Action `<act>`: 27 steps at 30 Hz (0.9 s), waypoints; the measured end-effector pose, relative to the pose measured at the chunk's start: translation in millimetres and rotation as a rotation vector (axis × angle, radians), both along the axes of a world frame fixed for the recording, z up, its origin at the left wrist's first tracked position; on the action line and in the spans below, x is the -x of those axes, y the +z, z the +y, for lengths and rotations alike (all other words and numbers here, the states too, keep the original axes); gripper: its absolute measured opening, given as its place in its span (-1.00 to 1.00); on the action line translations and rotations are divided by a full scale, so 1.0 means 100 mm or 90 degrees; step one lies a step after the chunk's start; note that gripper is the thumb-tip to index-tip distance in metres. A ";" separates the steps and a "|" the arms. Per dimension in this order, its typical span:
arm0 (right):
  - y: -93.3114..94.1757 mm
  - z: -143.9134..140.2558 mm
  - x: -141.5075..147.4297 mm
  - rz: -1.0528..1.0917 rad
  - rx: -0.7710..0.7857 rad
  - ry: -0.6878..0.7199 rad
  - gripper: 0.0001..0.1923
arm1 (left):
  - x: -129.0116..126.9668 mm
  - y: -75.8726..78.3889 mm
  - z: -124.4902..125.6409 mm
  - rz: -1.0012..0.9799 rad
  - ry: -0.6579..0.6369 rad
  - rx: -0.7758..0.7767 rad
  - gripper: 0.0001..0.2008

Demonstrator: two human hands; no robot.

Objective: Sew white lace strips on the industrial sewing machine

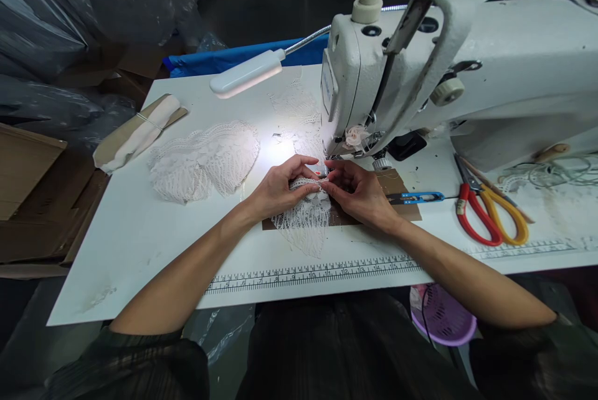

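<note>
A piece of white lace [306, 225] lies in front of the needle area of a white sewing machine [348, 76], part of it running back past the machine's head. My left hand [284, 185] pinches the lace's upper edge between thumb and fingers. Close beside it, my right hand [357, 191] grips the same edge, its fingertips nearly meeting the left ones. The needle and presser foot are mostly hidden behind my fingers. To the left rests a pile of white lace pieces [205, 160].
Blue thread snips [415, 197] and red-and-yellow-handled scissors [490, 213] lie right of my hands. A lamp [247, 73] reaches over the table [140, 250]. A wrapped white bundle [140, 132] sits at the left edge. Below the table stands a purple basket [448, 319].
</note>
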State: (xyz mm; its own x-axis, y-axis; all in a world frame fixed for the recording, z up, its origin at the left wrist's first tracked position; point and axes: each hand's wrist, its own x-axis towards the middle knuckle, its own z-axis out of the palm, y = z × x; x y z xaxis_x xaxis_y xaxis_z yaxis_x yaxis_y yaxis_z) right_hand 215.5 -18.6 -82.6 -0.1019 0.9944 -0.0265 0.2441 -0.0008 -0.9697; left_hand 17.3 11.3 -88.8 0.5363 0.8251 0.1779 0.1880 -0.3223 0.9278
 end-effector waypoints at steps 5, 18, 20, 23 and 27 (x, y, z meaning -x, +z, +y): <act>0.00 0.00 0.00 0.001 0.003 0.003 -0.55 | 0.00 0.01 0.00 0.008 0.002 0.000 -0.58; -0.02 0.00 -0.01 0.002 0.005 0.005 -0.51 | -0.01 0.03 -0.02 -0.009 -0.001 0.031 -0.54; -0.02 0.00 -0.01 0.008 0.009 0.007 -0.51 | -0.01 0.02 -0.01 -0.006 -0.001 0.030 -0.55; -0.02 0.00 -0.01 0.014 0.009 0.011 -0.49 | -0.01 0.02 -0.01 0.000 0.006 0.024 -0.57; -0.02 0.00 -0.02 0.014 0.007 0.012 -0.50 | -0.01 0.02 -0.02 0.004 0.011 0.021 -0.56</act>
